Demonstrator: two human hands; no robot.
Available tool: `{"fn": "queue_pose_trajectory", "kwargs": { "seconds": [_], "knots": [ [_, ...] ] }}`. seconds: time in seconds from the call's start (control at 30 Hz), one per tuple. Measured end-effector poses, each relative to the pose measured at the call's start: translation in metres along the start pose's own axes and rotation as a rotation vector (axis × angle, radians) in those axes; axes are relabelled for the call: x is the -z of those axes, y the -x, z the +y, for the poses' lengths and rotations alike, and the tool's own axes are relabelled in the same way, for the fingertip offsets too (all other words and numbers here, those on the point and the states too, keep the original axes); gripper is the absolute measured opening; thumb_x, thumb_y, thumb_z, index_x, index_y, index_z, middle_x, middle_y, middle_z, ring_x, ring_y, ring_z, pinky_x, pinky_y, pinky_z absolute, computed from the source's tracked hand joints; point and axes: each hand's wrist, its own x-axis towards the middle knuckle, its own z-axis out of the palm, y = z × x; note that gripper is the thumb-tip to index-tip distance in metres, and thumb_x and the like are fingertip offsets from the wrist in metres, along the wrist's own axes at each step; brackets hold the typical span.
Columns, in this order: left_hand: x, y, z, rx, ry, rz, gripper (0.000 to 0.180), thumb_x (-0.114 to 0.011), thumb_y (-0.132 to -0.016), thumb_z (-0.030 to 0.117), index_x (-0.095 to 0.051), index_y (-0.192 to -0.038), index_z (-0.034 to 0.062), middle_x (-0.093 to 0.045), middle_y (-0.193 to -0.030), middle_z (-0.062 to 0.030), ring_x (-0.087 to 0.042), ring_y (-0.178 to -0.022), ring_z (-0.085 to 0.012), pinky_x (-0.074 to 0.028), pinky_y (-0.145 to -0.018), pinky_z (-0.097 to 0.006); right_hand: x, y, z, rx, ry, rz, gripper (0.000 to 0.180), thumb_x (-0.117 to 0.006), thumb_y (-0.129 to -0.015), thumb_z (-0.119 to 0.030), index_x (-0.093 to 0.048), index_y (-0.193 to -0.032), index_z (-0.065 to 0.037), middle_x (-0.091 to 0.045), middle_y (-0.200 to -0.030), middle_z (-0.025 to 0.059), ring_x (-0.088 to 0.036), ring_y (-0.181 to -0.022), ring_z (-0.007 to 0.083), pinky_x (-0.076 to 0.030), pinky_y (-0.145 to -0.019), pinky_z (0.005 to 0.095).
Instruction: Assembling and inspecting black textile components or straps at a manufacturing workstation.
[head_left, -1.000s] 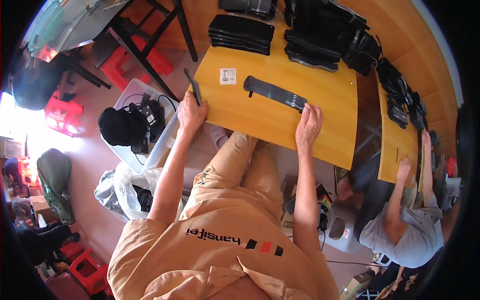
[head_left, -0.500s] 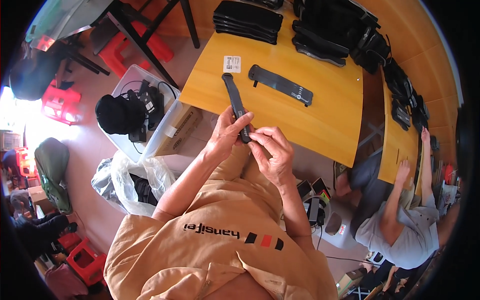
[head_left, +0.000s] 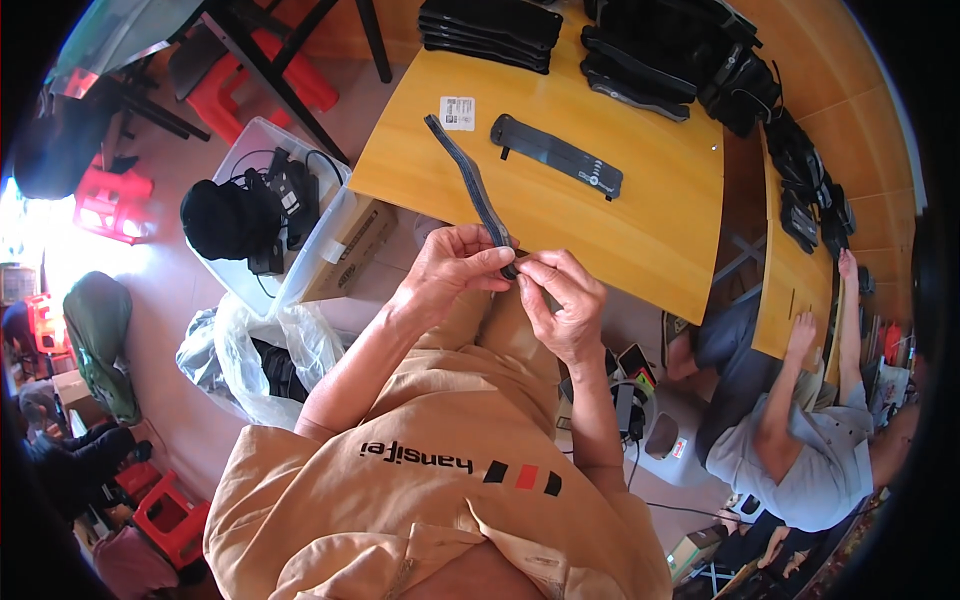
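Observation:
A narrow dark strap (head_left: 470,180) runs from the yellow table (head_left: 650,220) down to my hands, tilted toward me. My left hand (head_left: 450,272) pinches its near end from the left. My right hand (head_left: 560,300) pinches the same end from the right, fingertips meeting my left thumb. A wider black padded strap (head_left: 556,156) lies flat on the table behind, apart from both hands. A small white label (head_left: 457,112) lies at the table's left corner.
Stacks of black straps (head_left: 490,30) and black gear (head_left: 690,50) line the table's far edge. A clear bin (head_left: 262,210) with black items and a cardboard box (head_left: 345,250) stand on the floor at left. Another person (head_left: 800,440) sits at the right table.
My hands left the table edge and came together over my lap. The narrow strap was taken from the table's left corner and its near end pulled toward me.

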Motion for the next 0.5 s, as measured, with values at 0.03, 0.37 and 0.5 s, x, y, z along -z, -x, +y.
{"fn": "queue_pose_trajectory", "kwargs": {
  "seconds": [0.03, 0.37, 0.5],
  "knots": [
    [-0.002, 0.001, 0.001, -0.015, -0.05, 0.021, 0.023, -0.064, -0.085, 0.012, -0.062, -0.102, -0.0033, -0.064, -0.091, -0.0067, -0.063, -0.081, -0.0116, -0.056, -0.068, -0.022, 0.003, -0.002, -0.002, 0.009, -0.002, -0.025, 0.016, -0.066, -0.071, 0.006, -0.065, -0.085, 0.0, -0.061, -0.081, 0.0092, -0.062, -0.068, 0.0231, -0.05, -0.06, 0.0305],
    [-0.008, 0.004, 0.002, -0.069, -0.111, 0.026, 0.022, -0.071, -0.079, 0.01, -0.063, -0.095, -0.0018, -0.065, -0.083, -0.006, -0.062, -0.073, -0.0106, -0.055, -0.064, -0.023, 0.013, -0.003, 0.0, -0.032, -0.076, -0.12, 0.015, -0.067, -0.068, 0.006, -0.064, -0.082, 0.001, -0.061, -0.079, 0.0086, -0.062, -0.066, 0.0226, -0.05, -0.057, 0.0301],
    [-0.009, 0.004, 0.0, -0.08, -0.124, 0.049, 0.022, -0.071, -0.078, 0.009, -0.062, -0.095, -0.0021, -0.065, -0.083, -0.0066, -0.062, -0.072, -0.0109, -0.055, -0.063, -0.023, 0.012, -0.003, -0.011, 0.01, 0.064, -0.073, 0.017, -0.067, -0.069, 0.006, -0.064, -0.085, 0.0, -0.062, -0.08, 0.0088, -0.063, -0.066, 0.0225, -0.05, -0.057, 0.0297]
  ]
}}
